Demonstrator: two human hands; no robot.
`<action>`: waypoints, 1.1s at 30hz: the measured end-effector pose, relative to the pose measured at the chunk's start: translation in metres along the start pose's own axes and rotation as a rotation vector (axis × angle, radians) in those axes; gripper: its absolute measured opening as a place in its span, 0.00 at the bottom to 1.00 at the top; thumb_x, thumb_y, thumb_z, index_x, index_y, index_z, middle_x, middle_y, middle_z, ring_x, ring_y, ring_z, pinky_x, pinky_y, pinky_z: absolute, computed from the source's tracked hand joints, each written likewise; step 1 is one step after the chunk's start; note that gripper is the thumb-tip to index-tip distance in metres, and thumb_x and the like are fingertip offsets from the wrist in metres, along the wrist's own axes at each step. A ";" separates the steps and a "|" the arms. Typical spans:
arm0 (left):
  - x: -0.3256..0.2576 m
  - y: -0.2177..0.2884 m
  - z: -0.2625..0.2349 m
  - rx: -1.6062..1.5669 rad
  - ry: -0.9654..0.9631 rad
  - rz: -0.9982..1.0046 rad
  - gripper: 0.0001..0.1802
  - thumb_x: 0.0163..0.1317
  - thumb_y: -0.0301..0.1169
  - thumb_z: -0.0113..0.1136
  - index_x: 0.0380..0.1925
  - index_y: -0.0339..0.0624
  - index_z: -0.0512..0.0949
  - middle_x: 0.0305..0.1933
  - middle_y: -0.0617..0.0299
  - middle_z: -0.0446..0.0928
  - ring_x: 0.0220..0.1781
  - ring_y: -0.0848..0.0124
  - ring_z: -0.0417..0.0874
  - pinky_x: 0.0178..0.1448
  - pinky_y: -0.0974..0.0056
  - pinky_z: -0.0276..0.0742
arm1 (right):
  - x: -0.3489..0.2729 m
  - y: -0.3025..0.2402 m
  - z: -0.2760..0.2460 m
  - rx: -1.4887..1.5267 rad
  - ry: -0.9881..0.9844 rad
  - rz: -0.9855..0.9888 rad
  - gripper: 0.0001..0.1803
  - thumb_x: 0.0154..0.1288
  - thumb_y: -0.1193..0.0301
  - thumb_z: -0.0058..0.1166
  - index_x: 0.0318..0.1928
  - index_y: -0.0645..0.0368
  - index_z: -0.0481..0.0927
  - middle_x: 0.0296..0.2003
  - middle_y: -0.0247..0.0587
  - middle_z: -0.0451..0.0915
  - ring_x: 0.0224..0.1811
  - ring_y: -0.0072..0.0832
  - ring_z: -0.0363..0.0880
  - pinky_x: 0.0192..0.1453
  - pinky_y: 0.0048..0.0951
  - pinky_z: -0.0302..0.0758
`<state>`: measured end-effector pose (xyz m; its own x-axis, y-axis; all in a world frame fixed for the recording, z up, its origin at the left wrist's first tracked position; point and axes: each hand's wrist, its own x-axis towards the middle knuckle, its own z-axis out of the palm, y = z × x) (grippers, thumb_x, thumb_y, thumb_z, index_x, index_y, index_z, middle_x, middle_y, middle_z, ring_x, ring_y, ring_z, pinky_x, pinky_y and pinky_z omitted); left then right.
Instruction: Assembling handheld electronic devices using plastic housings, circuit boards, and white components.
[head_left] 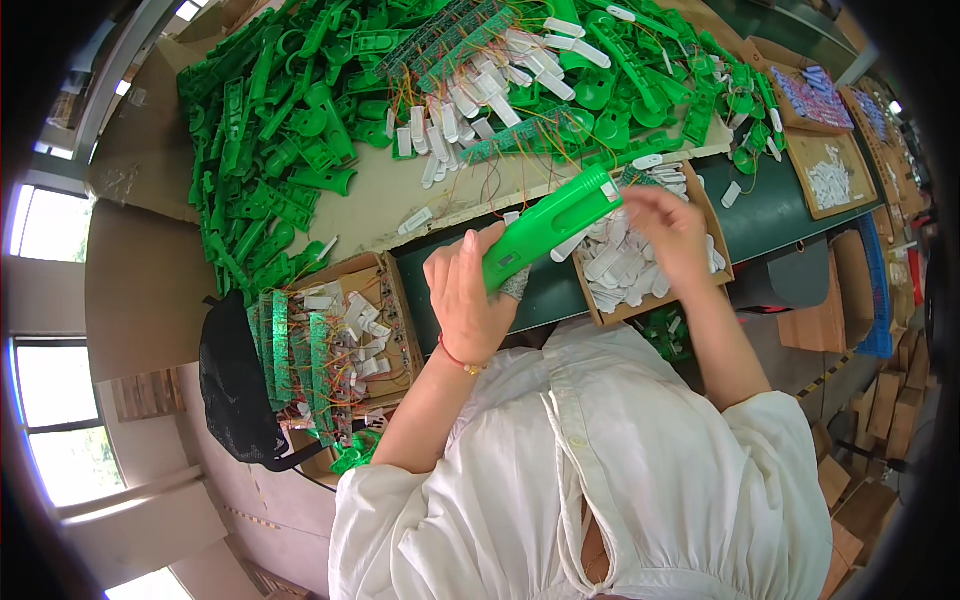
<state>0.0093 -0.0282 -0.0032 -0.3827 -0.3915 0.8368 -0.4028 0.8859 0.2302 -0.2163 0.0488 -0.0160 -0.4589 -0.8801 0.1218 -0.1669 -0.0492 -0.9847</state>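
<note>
A person in a white shirt holds a green plastic handle (548,228) slantwise above a dark green belt (780,205), the left hand (468,295) with fingers wrapped tight round its lower end. The right hand (668,232) meets the upper tip, fingers bunched together there over a cardboard box (600,312) of small white parts (622,265). Behind lies a heap of green shells (270,130), and to the left a second box (395,290) of wired circuit strips (282,345).

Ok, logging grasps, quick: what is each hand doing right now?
Left hand: closed around the green handle.
Right hand: at the handle's tip; grip cannot be told.
</note>
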 end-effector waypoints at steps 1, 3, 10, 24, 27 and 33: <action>0.000 0.000 -0.002 0.011 0.000 -0.003 0.44 0.44 0.25 0.66 0.61 0.37 0.53 0.43 0.61 0.77 0.39 0.64 0.76 0.44 0.61 0.64 | 0.012 0.009 -0.015 -0.290 0.057 -0.104 0.12 0.57 0.70 0.55 0.41 0.63 0.77 0.37 0.39 0.80 0.40 0.31 0.77 0.41 0.27 0.72; 0.001 -0.002 -0.001 0.063 -0.016 0.074 0.47 0.43 0.26 0.68 0.61 0.34 0.51 0.43 0.56 0.77 0.37 0.61 0.76 0.46 0.59 0.66 | 0.027 0.024 -0.035 -0.581 0.122 -0.209 0.14 0.55 0.71 0.56 0.42 0.62 0.77 0.39 0.40 0.78 0.42 0.36 0.75 0.47 0.31 0.71; -0.003 -0.008 -0.004 0.102 -0.029 0.193 0.47 0.43 0.24 0.67 0.62 0.37 0.50 0.43 0.53 0.77 0.40 0.60 0.77 0.45 0.60 0.68 | 0.026 0.033 -0.031 -1.092 0.057 -0.431 0.17 0.53 0.73 0.58 0.44 0.63 0.73 0.44 0.43 0.73 0.47 0.39 0.72 0.49 0.36 0.69; 0.025 -0.015 0.005 -1.537 -0.332 -1.057 0.23 0.57 0.39 0.54 0.50 0.38 0.68 0.44 0.54 0.74 0.37 0.69 0.76 0.40 0.65 0.73 | -0.010 -0.052 0.005 -0.560 -0.061 -0.734 0.12 0.48 0.80 0.59 0.37 0.63 0.77 0.32 0.42 0.74 0.33 0.34 0.74 0.33 0.30 0.71; 0.045 -0.006 0.006 -1.156 -0.375 -0.766 0.24 0.47 0.23 0.66 0.46 0.40 0.71 0.48 0.57 0.74 0.37 0.76 0.77 0.42 0.71 0.74 | -0.009 -0.055 0.010 -0.586 -0.042 -0.749 0.12 0.46 0.79 0.60 0.35 0.60 0.77 0.30 0.38 0.75 0.31 0.34 0.74 0.32 0.32 0.71; 0.045 0.008 0.007 -1.165 -0.289 -0.759 0.20 0.46 0.20 0.66 0.42 0.39 0.73 0.37 0.60 0.79 0.39 0.75 0.78 0.45 0.69 0.74 | -0.009 -0.061 0.015 -0.525 -0.067 -0.753 0.12 0.43 0.80 0.60 0.33 0.59 0.78 0.29 0.37 0.74 0.29 0.33 0.74 0.30 0.31 0.72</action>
<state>-0.0168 -0.0405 0.0326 -0.5973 -0.7684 0.2300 0.2661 0.0806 0.9606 -0.1883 0.0528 0.0410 -0.0194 -0.7292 0.6840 -0.7834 -0.4140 -0.4635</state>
